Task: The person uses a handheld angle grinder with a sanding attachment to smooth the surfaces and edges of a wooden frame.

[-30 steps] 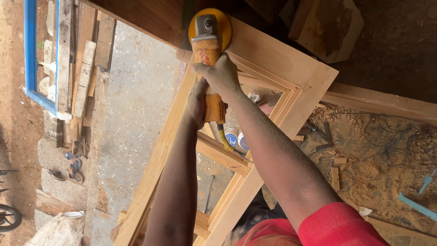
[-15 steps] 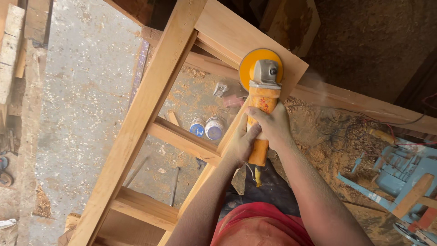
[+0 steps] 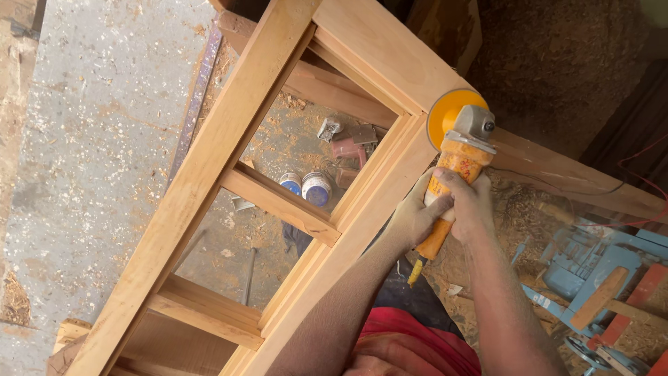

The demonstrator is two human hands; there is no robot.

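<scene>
- My right hand (image 3: 472, 202) and left hand (image 3: 416, 217) both have the fingers wrapped tight around the orange grinder (image 3: 449, 186).
- The yellow disc (image 3: 441, 115) of the grinder lies on the outer corner of the wooden frame (image 3: 229, 139).
- Two small tins (image 3: 306, 186) stand on the dusty floor, seen through the frame.

Bare smooth wood frame (image 3: 209, 167); dusty orange plastic sander (image 3: 456, 163), grey metal head.

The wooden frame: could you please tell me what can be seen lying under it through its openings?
Through the wooden frame, two round tins, a reddish block and wood shavings lie on the ground. Whatever sits beneath the rails themselves is covered.
</scene>
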